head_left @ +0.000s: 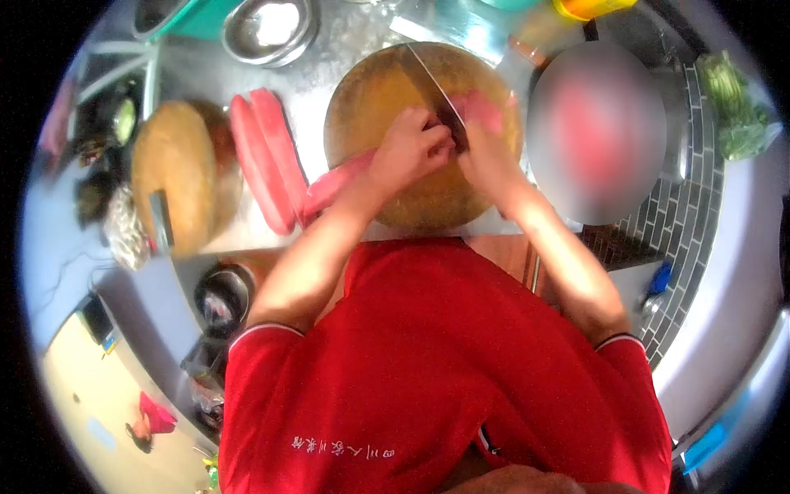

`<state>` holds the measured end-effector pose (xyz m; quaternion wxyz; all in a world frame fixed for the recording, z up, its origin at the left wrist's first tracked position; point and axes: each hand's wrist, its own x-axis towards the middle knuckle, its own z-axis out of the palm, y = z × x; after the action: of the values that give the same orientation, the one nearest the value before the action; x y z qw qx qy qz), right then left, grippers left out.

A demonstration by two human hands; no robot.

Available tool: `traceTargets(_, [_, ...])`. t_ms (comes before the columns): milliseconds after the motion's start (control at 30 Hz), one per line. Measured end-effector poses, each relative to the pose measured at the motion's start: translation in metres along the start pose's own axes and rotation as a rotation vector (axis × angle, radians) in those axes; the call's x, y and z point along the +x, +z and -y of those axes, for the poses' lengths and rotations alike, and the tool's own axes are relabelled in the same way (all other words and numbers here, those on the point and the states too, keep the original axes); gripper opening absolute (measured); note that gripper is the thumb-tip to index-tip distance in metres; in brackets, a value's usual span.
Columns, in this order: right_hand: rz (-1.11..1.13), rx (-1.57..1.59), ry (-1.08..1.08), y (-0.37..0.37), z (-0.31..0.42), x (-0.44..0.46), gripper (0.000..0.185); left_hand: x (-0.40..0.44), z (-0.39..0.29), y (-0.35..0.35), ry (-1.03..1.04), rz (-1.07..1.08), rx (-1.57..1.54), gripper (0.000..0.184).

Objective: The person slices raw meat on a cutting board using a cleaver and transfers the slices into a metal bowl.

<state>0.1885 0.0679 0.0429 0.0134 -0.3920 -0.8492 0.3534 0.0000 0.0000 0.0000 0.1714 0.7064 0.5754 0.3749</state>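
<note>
On a round wooden chopping board (pixel 362 99), my left hand (pixel 409 148) has curled fingers pressed on a long strip of raw red meat (pixel 339 183). One end of the strip hangs over the board's left edge. In my right hand (pixel 487 160) is a cleaver (pixel 429 78), its blade slanting away to the upper left, close beside the left fingertips. Cut pieces of meat (pixel 480 111) lie right of the blade. The cleaver's handle is hidden in my right fist.
Long strips of meat (pixel 265 160) lie left of the board on the metal counter (pixel 329 41). Beyond them stands another round wooden board (pixel 173 165). A metal bowl (pixel 270 31) is at the back. A smeared oval (pixel 597 132), reddish inside, is at right.
</note>
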Motion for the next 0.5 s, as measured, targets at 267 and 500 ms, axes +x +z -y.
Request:
traceTargets(267, [0.208, -0.004, 0.206, -0.06, 0.033, -0.105, 0.036, -0.005, -0.005, 0.007, 0.002, -0.024, -0.049, 0.013])
traceTargets(500, [0.014, -0.003, 0.026, 0.001, -0.006, -0.012, 0.034, -0.009, -0.002, 0.014, -0.016, -0.003, -0.035, 0.016])
